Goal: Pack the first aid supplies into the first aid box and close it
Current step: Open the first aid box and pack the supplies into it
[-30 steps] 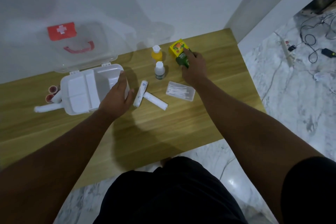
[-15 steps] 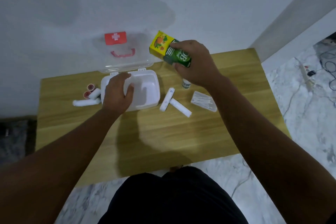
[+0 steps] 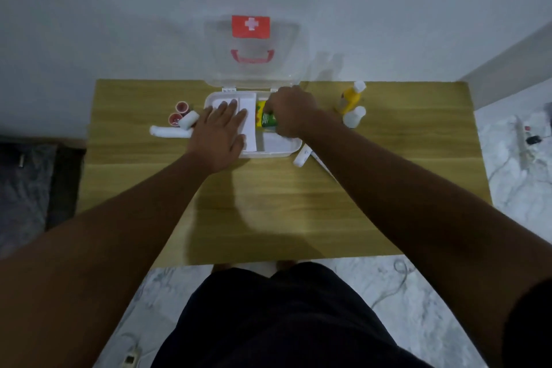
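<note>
The white first aid box (image 3: 277, 147) sits open at the back of the wooden table, its clear lid (image 3: 254, 48) with a red cross leaning on the wall. My left hand (image 3: 219, 134) lies flat, fingers spread, on the box's inner tray (image 3: 249, 128). My right hand (image 3: 291, 113) grips a yellow-green carton (image 3: 263, 116) down inside the box's right compartment. Left of the box lie white bandage rolls (image 3: 171, 130) and two red tape rolls (image 3: 178, 112). A yellow bottle (image 3: 349, 97) and a white bottle (image 3: 354, 116) stand to the right. Another bandage roll (image 3: 302, 155) lies by the box's front right corner.
The table (image 3: 268, 203) stands against a white wall. Marble floor shows to the right with a power strip and cables (image 3: 525, 140). A dark mat (image 3: 27, 182) lies at left. My forearm hides whatever lies on the table right of the bandage roll.
My right hand carried the yellow-green carton from above the table down into the box. My left hand shifted from the box's rim to lie flat on the inner tray. The view swung left.
</note>
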